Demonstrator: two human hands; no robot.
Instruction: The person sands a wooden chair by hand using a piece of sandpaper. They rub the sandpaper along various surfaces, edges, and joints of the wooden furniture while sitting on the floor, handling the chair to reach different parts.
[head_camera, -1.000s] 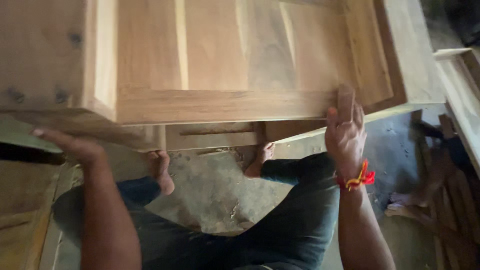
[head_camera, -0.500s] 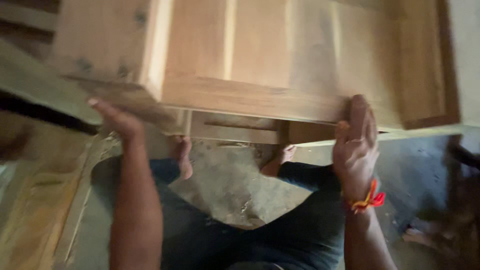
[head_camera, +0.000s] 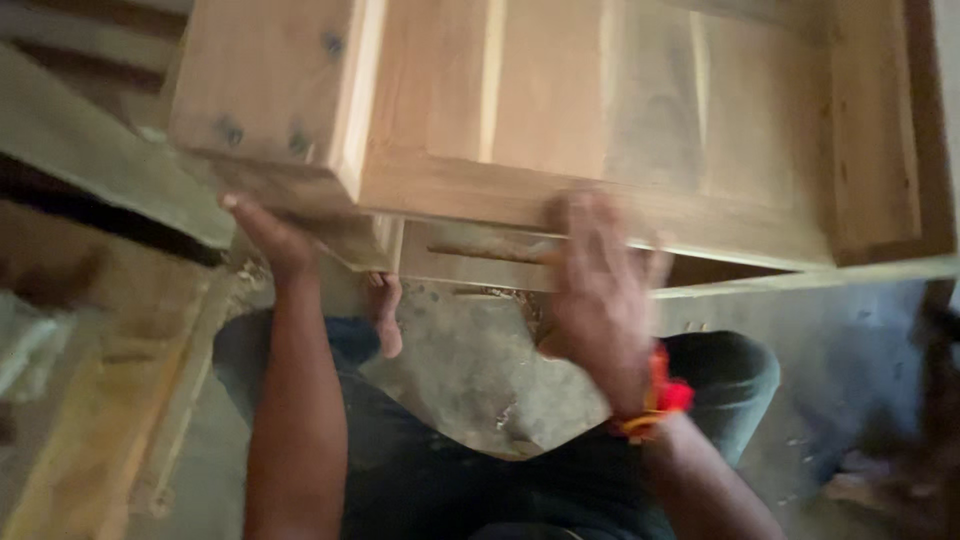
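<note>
1. I see a large pale-brown wooden panelled frame (head_camera: 600, 110), a raised panel set within thick rails, filling the top of the view and tilted, its near edge over my knees.
2. My left hand (head_camera: 268, 235) sits under the frame's left corner block, fingers pressed flat up against the wood; an open, supporting grip, not curled round anything.
3. My right hand (head_camera: 598, 285) is blurred, spread open with fingertips at the frame's near rail; I cannot tell whether it touches the wood. A red and yellow thread band (head_camera: 655, 400) circles that wrist.
4. Below, my bare foot (head_camera: 385, 315) rests on the rough grey concrete floor (head_camera: 470, 370), dusted with shavings.
5. Loose wooden planks (head_camera: 90, 400) lie at the left; the room is dim.
</note>
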